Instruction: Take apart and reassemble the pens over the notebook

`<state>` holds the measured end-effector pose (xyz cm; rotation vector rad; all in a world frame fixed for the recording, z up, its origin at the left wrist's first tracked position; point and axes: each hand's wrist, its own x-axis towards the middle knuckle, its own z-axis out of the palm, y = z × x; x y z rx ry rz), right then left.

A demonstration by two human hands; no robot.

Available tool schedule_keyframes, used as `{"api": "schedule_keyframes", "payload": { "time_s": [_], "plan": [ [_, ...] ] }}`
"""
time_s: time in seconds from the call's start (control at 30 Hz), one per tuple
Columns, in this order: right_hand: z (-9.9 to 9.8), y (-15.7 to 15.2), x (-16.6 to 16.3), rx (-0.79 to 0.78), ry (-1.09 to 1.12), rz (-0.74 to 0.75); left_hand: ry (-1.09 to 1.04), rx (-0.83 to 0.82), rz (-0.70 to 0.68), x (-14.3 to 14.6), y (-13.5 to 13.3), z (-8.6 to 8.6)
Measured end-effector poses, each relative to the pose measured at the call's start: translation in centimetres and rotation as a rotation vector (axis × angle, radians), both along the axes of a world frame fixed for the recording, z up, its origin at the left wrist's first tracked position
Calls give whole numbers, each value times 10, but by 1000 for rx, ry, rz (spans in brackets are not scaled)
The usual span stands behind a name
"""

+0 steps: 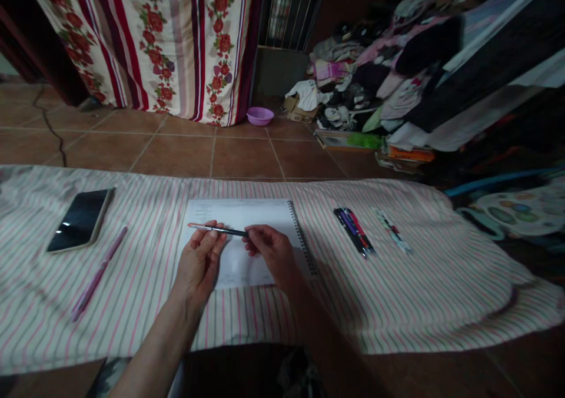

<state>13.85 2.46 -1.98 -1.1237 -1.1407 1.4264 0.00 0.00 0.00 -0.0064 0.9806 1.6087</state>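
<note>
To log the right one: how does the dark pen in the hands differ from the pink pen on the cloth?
The dark pen is held level by left hand and right hand over the notebook; the pink pen lies slanted, untouched, on the striped cloth. The dark pen looks thinner than the pink pen. Both are slim.

The left hand [200, 262] and the right hand [271, 254] are uncovered. The left forearm [163, 339] and the right forearm [318, 321] are bare to the near edge, and the right one is shadowed and blurred. Grey patterned cloth [103, 374] shows beside the left forearm; whether it is clothing cannot be told.
</note>
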Motion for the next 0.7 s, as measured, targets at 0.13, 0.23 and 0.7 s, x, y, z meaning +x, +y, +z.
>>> {"api": "schedule_keyframes", "payload": {
  "time_s": [0.13, 0.23, 0.7],
  "plan": [
    [2, -2, 2, -62, 97, 37, -3, 10, 5, -2, 2, -5],
    [2, -3, 0, -77, 168, 68, -17, 31, 13, -5, 2, -10],
    [-3, -6, -15, 75, 92, -6, -148, 49, -14, -6, -3, -13]
  ]
}}
